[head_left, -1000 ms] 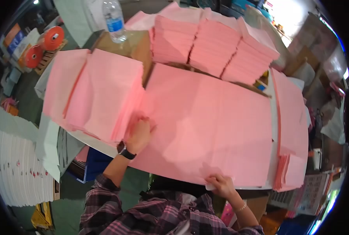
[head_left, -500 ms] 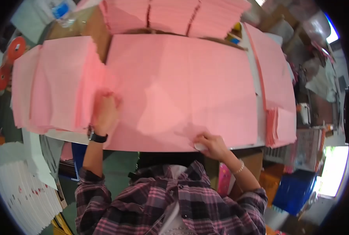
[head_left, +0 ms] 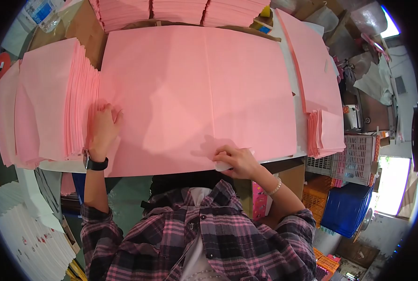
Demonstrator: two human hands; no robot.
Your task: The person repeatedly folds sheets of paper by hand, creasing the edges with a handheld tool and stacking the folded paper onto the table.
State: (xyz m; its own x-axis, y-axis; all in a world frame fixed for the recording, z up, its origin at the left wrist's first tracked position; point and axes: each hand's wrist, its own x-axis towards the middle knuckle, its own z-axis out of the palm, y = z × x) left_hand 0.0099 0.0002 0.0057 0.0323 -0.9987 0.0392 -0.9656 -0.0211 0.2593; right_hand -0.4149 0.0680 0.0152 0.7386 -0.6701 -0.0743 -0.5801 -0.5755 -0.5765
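Note:
A large pink sheet [head_left: 171,84] with a crease down its middle lies flat before me. My left hand [head_left: 105,129], below a black watch, rests at its left edge with fingers curled a little apart, against the folded pink stack [head_left: 54,98]; nothing shows in its grip. Near the front edge, right of the crease, my right hand [head_left: 237,161] is closed round a small white object [head_left: 223,166], just over the sheet. What the white object is cannot be made out.
More pink stacks [head_left: 176,10] stand at the back. On the right lie a long pink pile [head_left: 307,61] and a small folded pile [head_left: 328,133]. A cardboard box [head_left: 80,30] and plastic bottle [head_left: 42,14] are at back left. A blue crate [head_left: 347,208] stands lower right.
The view has shifted, so the table's contents appear farther left and higher. The crease in the sheet shows more sharply. My left hand's fingers look more spread; my right hand still holds the white object.

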